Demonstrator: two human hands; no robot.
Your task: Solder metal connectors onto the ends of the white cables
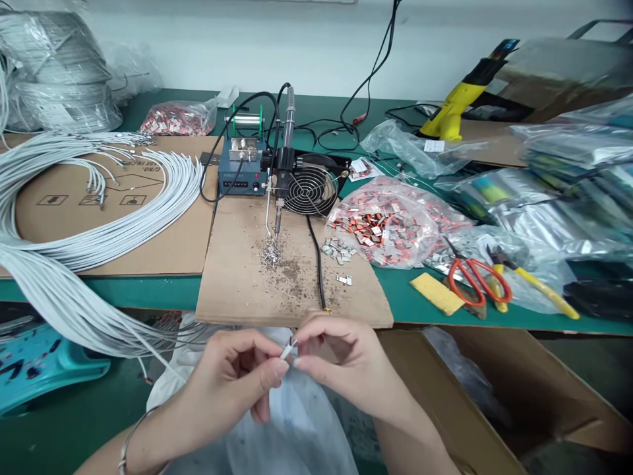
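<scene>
Between thumb and fingers, my left hand (242,376) pinches a white cable (287,351) near its end. Thin wires, reddish at the tip, stick out of that end, and the fingertips of my right hand (343,359) are closed on them. Both hands are above my lap, just in front of the bench edge. Beyond them lies a cardboard sheet (242,284) with solder scraps (271,253) on it. A soldering iron (284,165) stands clamped with its tip pointing down over the scraps. Small metal connectors (338,249) lie loose on the right of the sheet.
Bundled white cables (123,244) spread over the left side. Behind the sheet stand a blue soldering station (241,173) and a fan (310,190). To the right are a bag of orange-and-silver connectors (386,221), a yellow sponge (436,293), red-handled scissors (477,282) and yellow-handled cutters (544,290).
</scene>
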